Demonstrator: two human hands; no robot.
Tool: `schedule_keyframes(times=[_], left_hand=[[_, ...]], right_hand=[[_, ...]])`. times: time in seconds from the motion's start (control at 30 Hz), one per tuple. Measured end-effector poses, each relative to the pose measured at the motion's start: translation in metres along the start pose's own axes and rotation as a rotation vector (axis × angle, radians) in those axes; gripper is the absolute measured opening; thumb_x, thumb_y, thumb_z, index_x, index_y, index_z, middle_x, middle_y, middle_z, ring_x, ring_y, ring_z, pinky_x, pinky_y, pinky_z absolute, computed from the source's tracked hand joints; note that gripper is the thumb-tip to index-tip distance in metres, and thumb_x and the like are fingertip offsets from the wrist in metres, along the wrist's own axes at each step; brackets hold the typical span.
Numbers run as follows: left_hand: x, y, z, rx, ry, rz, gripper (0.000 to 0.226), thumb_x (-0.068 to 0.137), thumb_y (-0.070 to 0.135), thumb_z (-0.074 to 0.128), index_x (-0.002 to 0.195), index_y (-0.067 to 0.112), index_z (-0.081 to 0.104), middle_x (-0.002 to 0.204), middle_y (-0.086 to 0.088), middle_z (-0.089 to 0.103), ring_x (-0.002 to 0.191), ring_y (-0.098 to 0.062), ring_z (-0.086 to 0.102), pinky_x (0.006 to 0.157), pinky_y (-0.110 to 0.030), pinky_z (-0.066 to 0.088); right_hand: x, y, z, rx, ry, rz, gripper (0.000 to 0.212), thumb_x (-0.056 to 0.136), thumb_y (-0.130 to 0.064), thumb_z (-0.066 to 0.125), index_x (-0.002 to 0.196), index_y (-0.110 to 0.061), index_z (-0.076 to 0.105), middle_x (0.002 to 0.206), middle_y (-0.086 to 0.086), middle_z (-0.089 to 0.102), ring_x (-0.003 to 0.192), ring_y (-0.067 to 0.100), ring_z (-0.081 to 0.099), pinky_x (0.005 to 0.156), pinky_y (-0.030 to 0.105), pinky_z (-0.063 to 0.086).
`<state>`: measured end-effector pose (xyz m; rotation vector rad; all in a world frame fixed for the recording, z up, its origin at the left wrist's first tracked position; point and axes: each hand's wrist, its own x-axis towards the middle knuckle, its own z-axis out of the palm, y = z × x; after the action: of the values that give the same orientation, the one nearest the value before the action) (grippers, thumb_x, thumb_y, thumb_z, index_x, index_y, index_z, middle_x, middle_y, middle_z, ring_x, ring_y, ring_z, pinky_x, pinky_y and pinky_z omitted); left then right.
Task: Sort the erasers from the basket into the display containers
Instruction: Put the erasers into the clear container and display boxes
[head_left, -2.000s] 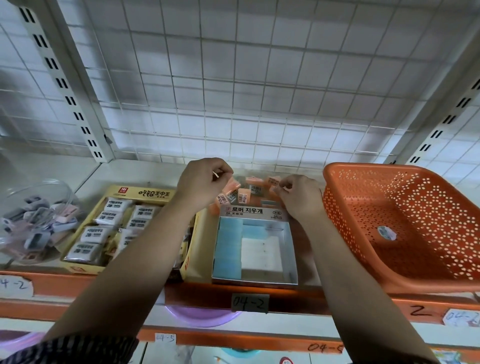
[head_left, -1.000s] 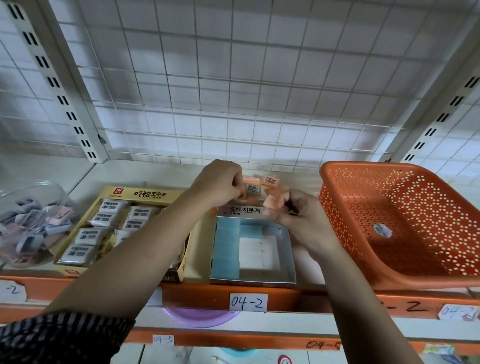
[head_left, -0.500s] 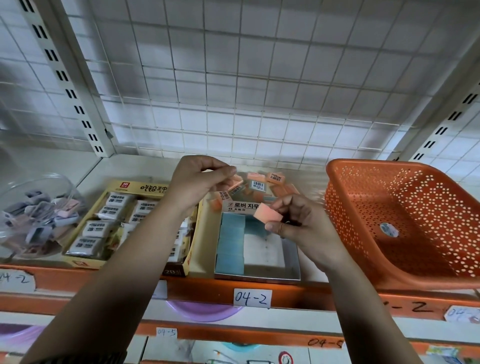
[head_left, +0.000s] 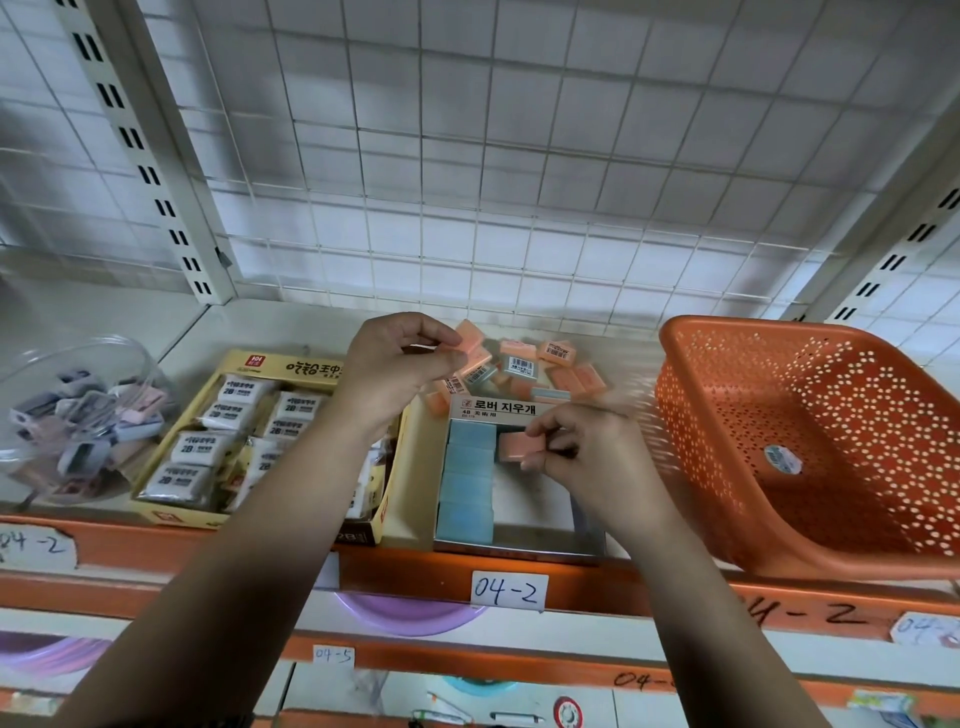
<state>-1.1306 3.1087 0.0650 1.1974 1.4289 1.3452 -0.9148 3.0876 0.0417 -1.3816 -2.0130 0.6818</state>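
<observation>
Erasers (head_left: 563, 375) lie loose on the shelf (head_left: 311, 322) behind the display box (head_left: 519, 543). Right grip (head_left: 582, 457) pinches a peach eraser (head_left: 514, 448) above the box, beside the blue row (head_left: 465, 483). Left grip (head_left: 395, 364) pinches another eraser (head_left: 472, 343) at the pile. Each is judged light, slightly soft and non-slip: hold opposite flat faces.

A wire grid (head_left: 467, 156) fills twelve o'clock, with a slotted upright (head_left: 150, 156) at ten. At six, label 04-2 (head_left: 509, 591) sits on the orange rail (head_left: 405, 574), and a purple bowl (head_left: 410, 616) lies just below.
</observation>
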Motion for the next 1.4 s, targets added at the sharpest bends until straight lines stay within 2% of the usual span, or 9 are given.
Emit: schedule_keyframes(times=[0.2, 0.47, 0.7, 0.83, 0.97, 1.1, 1.27, 1.33, 1.4], left_hand=[[-0.001, 0.001, 0.0, 0.021, -0.001, 0.016, 0.017, 0.074, -0.005, 0.077, 0.082, 0.008, 0.071, 0.09, -0.013, 0.072, 0.082, -0.022, 0.069, 0.082, -0.046, 0.056], [-0.001, 0.001, 0.001, 0.049, -0.047, 0.041, 0.023, 0.071, -0.006, 0.078, 0.073, 0.013, 0.067, 0.079, -0.008, 0.071, 0.071, -0.016, 0.069, 0.065, -0.025, 0.051], [-0.002, 0.003, 0.002, 0.039, -0.064, 0.048, 0.024, 0.071, -0.009, 0.077, 0.073, 0.012, 0.065, 0.078, -0.007, 0.071, 0.069, -0.014, 0.068, 0.063, -0.023, 0.051], [-0.003, 0.003, 0.002, 0.041, -0.111, 0.065, 0.029, 0.071, -0.008, 0.078, 0.082, 0.015, 0.063, 0.084, -0.003, 0.066, 0.071, -0.01, 0.066, 0.066, -0.024, 0.052], [-0.004, 0.003, 0.002, 0.06, -0.208, 0.077, 0.042, 0.069, 0.006, 0.082, 0.101, 0.026, 0.064, 0.088, 0.001, 0.066, 0.082, -0.017, 0.066, 0.075, -0.032, 0.053], [-0.01, 0.007, 0.006, 0.074, -0.284, 0.105, 0.049, 0.078, -0.004, 0.074, 0.116, 0.025, 0.065, 0.098, -0.01, 0.062, 0.082, -0.021, 0.07, 0.077, -0.028, 0.058], [-0.012, 0.007, 0.006, 0.001, -0.311, 0.088, 0.023, 0.081, -0.004, 0.071, 0.098, 0.011, 0.067, 0.104, -0.023, 0.061, 0.087, -0.034, 0.072, 0.078, -0.039, 0.06], [-0.01, 0.006, 0.006, 0.026, -0.306, 0.124, 0.017, 0.078, 0.003, 0.076, 0.086, 0.012, 0.065, 0.097, -0.017, 0.064, 0.085, -0.028, 0.071, 0.078, -0.037, 0.06], [-0.009, 0.005, 0.008, 0.045, -0.34, 0.137, 0.018, 0.074, 0.007, 0.078, 0.079, 0.01, 0.061, 0.085, -0.006, 0.067, 0.08, -0.017, 0.068, 0.074, -0.027, 0.056]], right_hand=[[-0.002, 0.002, 0.005, -0.15, 0.061, -0.134, 0.028, 0.064, -0.011, 0.087, 0.088, -0.017, 0.074, 0.086, -0.006, 0.065, 0.071, 0.011, 0.064, 0.072, 0.029, 0.056], [-0.007, 0.01, 0.013, -0.18, 0.117, -0.193, 0.024, 0.062, -0.01, 0.089, 0.08, -0.013, 0.073, 0.095, -0.002, 0.06, 0.071, 0.009, 0.061, 0.069, 0.027, 0.057], [-0.002, 0.006, 0.015, -0.321, 0.122, -0.218, 0.021, 0.064, -0.016, 0.086, 0.077, -0.019, 0.07, 0.084, -0.002, 0.066, 0.069, 0.017, 0.065, 0.058, 0.036, 0.056], [-0.001, 0.01, 0.018, -0.285, 0.111, -0.244, 0.019, 0.065, -0.012, 0.085, 0.077, -0.016, 0.07, 0.085, -0.001, 0.067, 0.072, 0.017, 0.064, 0.062, 0.039, 0.057], [-0.001, 0.013, 0.016, -0.202, 0.112, -0.266, 0.012, 0.075, -0.014, 0.08, 0.083, -0.016, 0.072, 0.087, -0.001, 0.066, 0.08, 0.015, 0.063, 0.071, 0.034, 0.055], [-0.001, 0.015, 0.005, -0.126, 0.218, -0.3, 0.005, 0.082, -0.014, 0.07, 0.087, -0.014, 0.072, 0.088, -0.002, 0.068, 0.083, 0.012, 0.063, 0.075, 0.024, 0.051], [0.001, 0.037, -0.004, -0.17, 0.346, -0.269, 0.01, 0.078, -0.001, 0.073, 0.086, -0.006, 0.072, 0.092, 0.006, 0.067, 0.084, 0.019, 0.064, 0.076, 0.03, 0.053], [0.001, 0.045, -0.004, -0.163, 0.368, -0.262, 0.012, 0.076, 0.002, 0.073, 0.085, -0.005, 0.072, 0.091, 0.008, 0.066, 0.083, 0.018, 0.062, 0.077, 0.023, 0.05], [0.002, 0.049, -0.003, -0.137, 0.37, -0.245, 0.013, 0.074, 0.004, 0.073, 0.084, -0.004, 0.072, 0.089, 0.008, 0.067, 0.082, 0.015, 0.06, 0.077, 0.012, 0.045]])
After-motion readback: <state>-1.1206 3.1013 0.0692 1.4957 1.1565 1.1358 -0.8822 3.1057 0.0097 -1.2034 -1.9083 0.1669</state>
